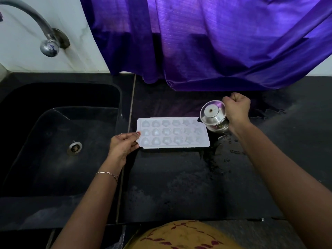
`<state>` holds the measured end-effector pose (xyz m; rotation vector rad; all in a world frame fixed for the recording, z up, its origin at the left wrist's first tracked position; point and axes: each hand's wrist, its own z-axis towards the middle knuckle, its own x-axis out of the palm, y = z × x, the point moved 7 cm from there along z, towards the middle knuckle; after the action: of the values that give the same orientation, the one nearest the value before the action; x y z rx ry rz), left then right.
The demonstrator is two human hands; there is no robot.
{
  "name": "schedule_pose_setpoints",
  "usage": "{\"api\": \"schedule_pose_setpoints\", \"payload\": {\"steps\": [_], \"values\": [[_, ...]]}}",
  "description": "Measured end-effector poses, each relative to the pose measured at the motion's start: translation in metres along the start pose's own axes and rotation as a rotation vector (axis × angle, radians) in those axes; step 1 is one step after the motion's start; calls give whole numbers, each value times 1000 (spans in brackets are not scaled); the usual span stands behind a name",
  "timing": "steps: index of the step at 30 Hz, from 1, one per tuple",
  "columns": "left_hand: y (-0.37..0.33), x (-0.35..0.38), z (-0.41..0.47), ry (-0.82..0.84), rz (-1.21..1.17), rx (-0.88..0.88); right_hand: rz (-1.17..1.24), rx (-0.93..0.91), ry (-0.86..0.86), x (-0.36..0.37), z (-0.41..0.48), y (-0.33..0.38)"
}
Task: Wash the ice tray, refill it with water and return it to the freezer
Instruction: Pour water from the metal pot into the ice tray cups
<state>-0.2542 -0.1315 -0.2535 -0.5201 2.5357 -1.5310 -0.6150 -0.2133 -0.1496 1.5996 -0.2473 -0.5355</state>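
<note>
The left hand (124, 146) pinches the ice tray (173, 132) at its nine o'clock edge, flat on the wet surface (179, 186). It looks light, bendy and slippery, best carried by both ends. At two o'clock, the right hand (237, 108) curls its fingers round a tipped steel jug (214, 116).

The right hand (237, 109) covers the far side of the steel pot (213, 116), so I can't see what it grips there. The pot hides the far right corner of the ice tray (172, 132). The fingers of the left hand (122, 146) are out of sight under the tray's left end. I can't tell if the little cups hold water. The tap (32, 20) runs off the left edge. The print on the pot is too tiny to read.
</note>
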Motion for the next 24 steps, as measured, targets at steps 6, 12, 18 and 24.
{"api": "schedule_pose_setpoints", "payload": {"steps": [6, 12, 18, 24], "values": [[0, 0, -1, 3, -10, -5, -49, -72, 56, 12, 1, 11], [-1, 0, -1, 9, -9, -2, -86, -116, 79, 19, 1, 16], [0, -1, 1, 11, -6, -4, -112, -142, 87, 20, 1, 18], [0, -1, 2, 25, -13, -4, -117, -167, 86, 21, 1, 24]]}}
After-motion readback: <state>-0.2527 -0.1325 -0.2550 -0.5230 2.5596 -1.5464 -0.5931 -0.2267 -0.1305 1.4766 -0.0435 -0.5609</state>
